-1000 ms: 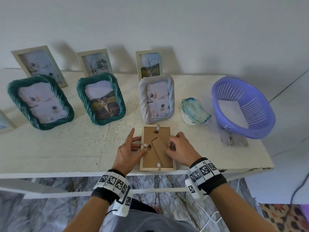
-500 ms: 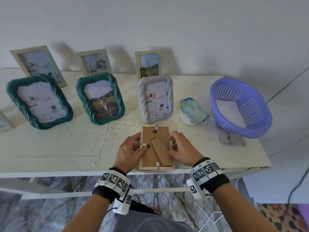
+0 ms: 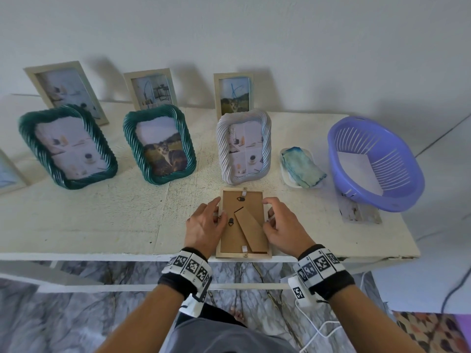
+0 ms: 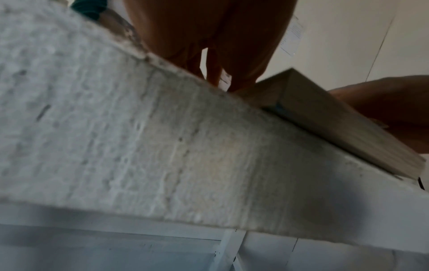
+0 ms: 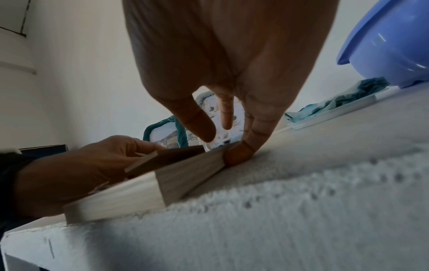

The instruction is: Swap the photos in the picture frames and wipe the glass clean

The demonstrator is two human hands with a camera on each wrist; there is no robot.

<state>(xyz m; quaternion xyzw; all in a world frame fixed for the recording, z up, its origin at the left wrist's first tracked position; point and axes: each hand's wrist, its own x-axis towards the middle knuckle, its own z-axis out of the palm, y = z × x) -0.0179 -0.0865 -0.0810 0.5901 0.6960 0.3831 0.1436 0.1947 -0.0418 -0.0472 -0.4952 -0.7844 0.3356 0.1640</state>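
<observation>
Picture frame (image 3: 243, 222) lies face down at the near edge of the white table (image 3: 102, 220), its brown backing and folded stand upward. Behind it stand two green frames (image 3: 67, 146), a white ribbed frame (image 3: 243, 146) and three pale frames against the wall. A purple basket (image 3: 374, 161) sits at the right, with a blue-green cloth (image 3: 303, 166) on a small tray beside it. The left hand (image 3: 204, 225) curls its fingers onto the frame's left edge; the right hand (image 3: 283, 225) grips the right edge, a fingertip (image 5: 239, 154) pressed against the frame's side.
</observation>
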